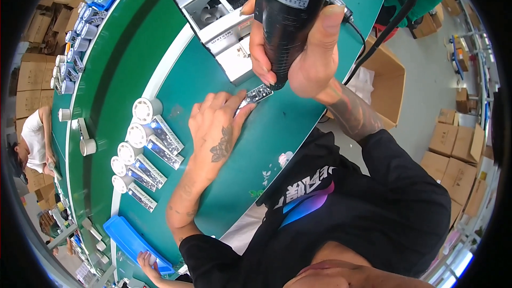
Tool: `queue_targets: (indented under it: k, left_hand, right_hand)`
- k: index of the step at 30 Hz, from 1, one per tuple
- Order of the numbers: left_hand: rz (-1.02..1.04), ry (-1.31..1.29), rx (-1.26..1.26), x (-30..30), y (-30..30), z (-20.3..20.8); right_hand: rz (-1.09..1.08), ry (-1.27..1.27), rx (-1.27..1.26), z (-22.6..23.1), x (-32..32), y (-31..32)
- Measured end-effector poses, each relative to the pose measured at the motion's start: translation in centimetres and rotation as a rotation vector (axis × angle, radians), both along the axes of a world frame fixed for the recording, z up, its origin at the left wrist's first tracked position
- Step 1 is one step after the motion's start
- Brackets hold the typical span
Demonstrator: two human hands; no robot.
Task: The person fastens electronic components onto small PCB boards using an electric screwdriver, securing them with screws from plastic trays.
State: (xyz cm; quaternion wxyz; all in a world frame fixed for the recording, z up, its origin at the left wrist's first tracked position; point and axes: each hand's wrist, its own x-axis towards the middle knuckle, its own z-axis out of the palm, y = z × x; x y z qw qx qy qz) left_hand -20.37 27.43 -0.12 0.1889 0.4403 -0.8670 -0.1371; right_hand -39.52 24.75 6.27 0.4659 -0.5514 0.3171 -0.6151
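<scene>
My right hand (pixel 314 66) is wrapped round a thick black electric screwdriver (pixel 282 34), which points down over the bench. Its lower end is over the far end of a small circuit board (pixel 260 94); the tip itself is hidden. With fingers and thumb, my left hand (pixel 212 122) pinches the near end of this board and holds it low over the green bench top. The hand covers part of what the board sits in. Beyond the board stands a grey screw feeder machine (pixel 229 34) with an open top.
Several white round-headed fan parts (pixel 140 135) with exposed boards line the bench's left edge. Past them runs a green conveyor belt (pixel 109 69). Another person's hand (pixel 149 266) touches a blue tray (pixel 128 240). A black cable (pixel 394 21) hangs right, above an open carton (pixel 389 85).
</scene>
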Motion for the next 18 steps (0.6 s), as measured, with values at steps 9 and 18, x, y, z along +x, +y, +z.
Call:
queue_targets:
  k: [9, 18]
  left_hand:
    - [0.002, 0.002, 0.032, 0.1, 0.2, 0.2]
    - [-0.033, -0.025, -0.082, 0.1, 0.5, -0.4]
  right_hand:
    - [0.048, -0.08, -0.025, -2.1, -0.2, 0.0]
    - [0.172, -0.189, -0.086, -4.1, -0.8, 1.1]
